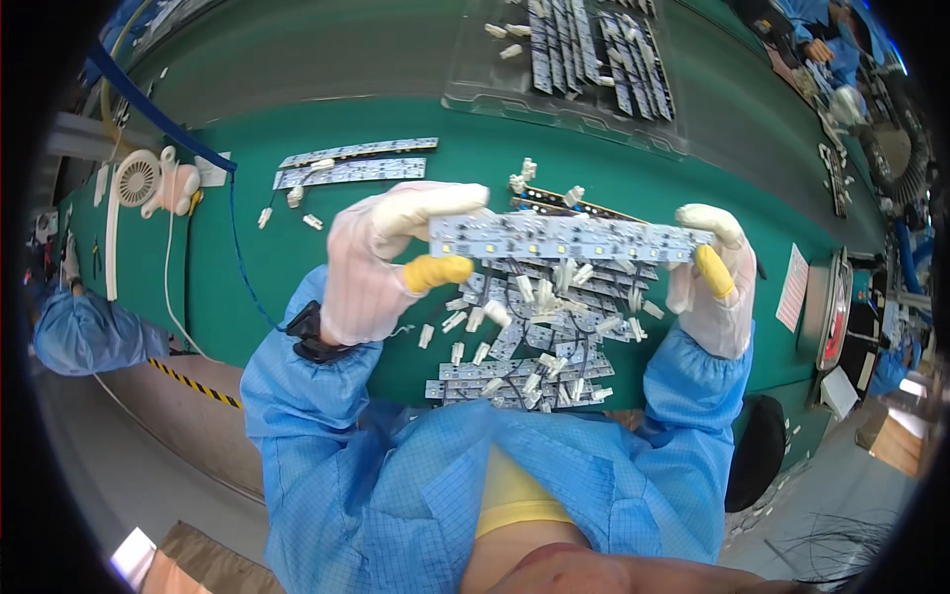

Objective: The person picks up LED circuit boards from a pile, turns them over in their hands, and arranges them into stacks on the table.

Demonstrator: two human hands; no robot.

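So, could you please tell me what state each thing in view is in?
Held LED board: raised, LED face visible.
Left hand: gloved, gripping that board's left end.
Right hand: gloved, gripping its right end.
Board pile: loosely heaped.
Two boards at left: lying on the green tabletop.
Clear tray: partly filled.
Wrist strap: worn.
Small fan: running or off, cannot tell.

- Open green mat between white fan and left hand, crossed by blue cord.
- Held LED strip bars the gap to right hand.
- Heaped LED strips obstruct the near side; clear plastic tray, the far.
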